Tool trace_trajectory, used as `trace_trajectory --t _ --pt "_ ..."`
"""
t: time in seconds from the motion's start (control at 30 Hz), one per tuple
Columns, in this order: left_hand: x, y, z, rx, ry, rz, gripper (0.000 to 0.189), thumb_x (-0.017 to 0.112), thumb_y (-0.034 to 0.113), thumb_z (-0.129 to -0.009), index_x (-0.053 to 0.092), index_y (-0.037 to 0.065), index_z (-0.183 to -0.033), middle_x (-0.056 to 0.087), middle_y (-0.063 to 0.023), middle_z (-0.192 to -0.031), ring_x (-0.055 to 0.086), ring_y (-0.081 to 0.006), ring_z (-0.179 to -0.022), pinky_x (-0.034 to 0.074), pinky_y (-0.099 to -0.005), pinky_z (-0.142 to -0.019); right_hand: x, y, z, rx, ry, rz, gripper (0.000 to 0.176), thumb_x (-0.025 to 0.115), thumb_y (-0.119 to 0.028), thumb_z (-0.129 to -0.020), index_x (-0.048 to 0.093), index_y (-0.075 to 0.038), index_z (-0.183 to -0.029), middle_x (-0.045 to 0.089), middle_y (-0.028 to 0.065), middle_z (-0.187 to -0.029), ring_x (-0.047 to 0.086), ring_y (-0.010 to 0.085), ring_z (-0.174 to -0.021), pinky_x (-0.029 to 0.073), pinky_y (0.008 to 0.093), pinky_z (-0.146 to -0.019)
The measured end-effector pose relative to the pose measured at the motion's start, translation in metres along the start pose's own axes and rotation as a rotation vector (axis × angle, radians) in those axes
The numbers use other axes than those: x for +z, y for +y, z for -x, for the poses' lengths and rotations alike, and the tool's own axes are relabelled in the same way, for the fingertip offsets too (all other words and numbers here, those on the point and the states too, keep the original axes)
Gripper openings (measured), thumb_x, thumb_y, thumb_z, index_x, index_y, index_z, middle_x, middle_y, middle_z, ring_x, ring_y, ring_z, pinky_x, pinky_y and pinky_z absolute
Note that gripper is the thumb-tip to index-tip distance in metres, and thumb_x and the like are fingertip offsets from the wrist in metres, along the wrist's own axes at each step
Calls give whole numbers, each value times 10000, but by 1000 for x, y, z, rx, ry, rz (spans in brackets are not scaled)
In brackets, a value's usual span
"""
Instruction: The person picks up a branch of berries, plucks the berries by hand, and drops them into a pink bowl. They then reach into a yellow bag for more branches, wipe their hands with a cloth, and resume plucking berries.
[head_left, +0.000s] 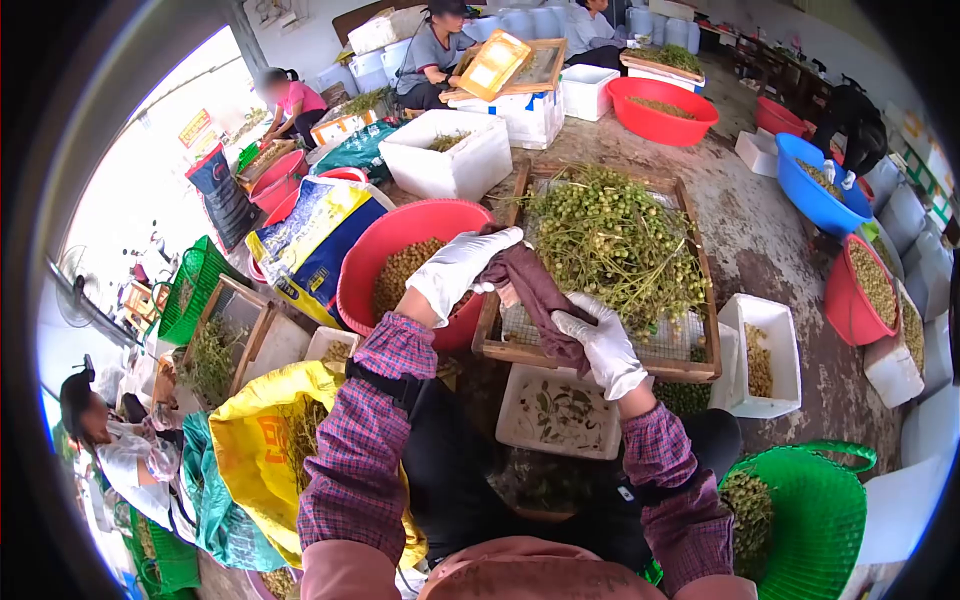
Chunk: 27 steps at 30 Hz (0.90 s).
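A maroon cloth is stretched between my two white-gloved hands, over the left edge of a wood-framed mesh screen. My left hand is closed on its upper end, above a red basin of small round tan fruits. Lower down, my right hand grips the other end with thumb and fingers. Green stems with round berries are heaped on the screen. Below it sits a white foam tray with scattered leaves.
A white foam box of tan fruits stands right of the screen. By my right leg is a green basket; a yellow sack of stems leans at my left. Several people work around the room, one beside a blue tub.
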<state>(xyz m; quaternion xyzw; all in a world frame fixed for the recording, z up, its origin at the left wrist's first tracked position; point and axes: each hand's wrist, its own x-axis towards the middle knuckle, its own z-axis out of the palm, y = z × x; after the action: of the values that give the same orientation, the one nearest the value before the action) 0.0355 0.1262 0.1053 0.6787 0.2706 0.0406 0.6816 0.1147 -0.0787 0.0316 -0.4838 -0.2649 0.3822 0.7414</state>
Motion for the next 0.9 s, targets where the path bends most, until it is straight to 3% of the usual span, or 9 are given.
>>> trace_trajectory --t 0.13,0.23,0.33,0.4,0.43,0.6,0.67,0.73,0.9 --pt "0 -25 4 -94 165 -26 322 556 339 -901 557 100 -1117 611 -27 -946 591 -150 -713 547 -351 -644 26 27 -31 -68 57 36 395 704 -140 -809 561 13 -1145 635 48 -949 578 104 -861 470 234 -776" --pt "-17 -74 -17 -135 55 169 310 515 240 -924 492 74 -1184 609 -78 -1021 591 -255 -988 557 -453 -711 23 77 -53 -202 45 264 564 701 -63 -784 436 12 -1277 571 98 -1154 564 150 -1005 467 287 -880" --pt "-43 -134 -48 96 32 -800 542 554 214 -868 349 69 -1348 477 -209 -1282 491 -366 -1150 446 -448 -927 25 102 -52 -357 -83 933 792 677 -247 -779 248 -31 -1409 300 241 -1406 344 322 -1295 283 399 -1067" --pt "-11 -100 -16 -8 168 -1028 626 524 284 -852 288 147 -1415 262 -313 -1403 295 -494 -1267 292 -481 -1051 30 93 -41 -6 -255 1376 839 660 -278 -769 196 -16 -1418 286 276 -1404 271 399 -1320 217 391 -1098" --pt "0 -96 -15 33 113 -1135 612 505 298 -860 291 147 -1413 241 -325 -1405 285 -502 -1269 275 -494 -1056 27 94 -37 -148 -220 1508 778 621 -263 -786 226 -14 -1408 293 278 -1401 320 410 -1290 291 410 -1060" --pt "6 -161 -58 158 85 -1413 617 454 434 -867 305 182 -1409 108 -267 -1475 124 -501 -1338 248 -606 -1026 -7 101 -39 -192 -199 1318 576 587 -229 -808 403 14 -1297 425 255 -1316 486 383 -1145 417 407 -948" --pt "28 -112 -24 73 53 -1450 668 475 497 -846 310 174 -1407 101 -256 -1480 93 -488 -1349 202 -618 -1036 -16 92 -36 -199 -147 1277 481 594 -219 -817 496 16 -1225 490 234 -1270 499 361 -1143 408 388 -965" --pt "41 -99 -11 80 100 -1469 729 507 599 -797 380 172 -1374 108 -244 -1480 81 -472 -1354 108 -626 -1055 -15 47 -28 -358 -116 1117 286 609 -179 -835 630 -11 -1066 651 189 -1015 643 301 -917 510 335 -809" --pt "31 -178 -64 296 60 -1659 449 484 392 -874 580 49 -1146 212 -280 -1433 189 -460 -1326 150 -559 -1080 -96 -27 -56 -509 464 391 167 664 -152 -831 636 -11 -916 644 71 -699 607 131 -574 472 243 -498"
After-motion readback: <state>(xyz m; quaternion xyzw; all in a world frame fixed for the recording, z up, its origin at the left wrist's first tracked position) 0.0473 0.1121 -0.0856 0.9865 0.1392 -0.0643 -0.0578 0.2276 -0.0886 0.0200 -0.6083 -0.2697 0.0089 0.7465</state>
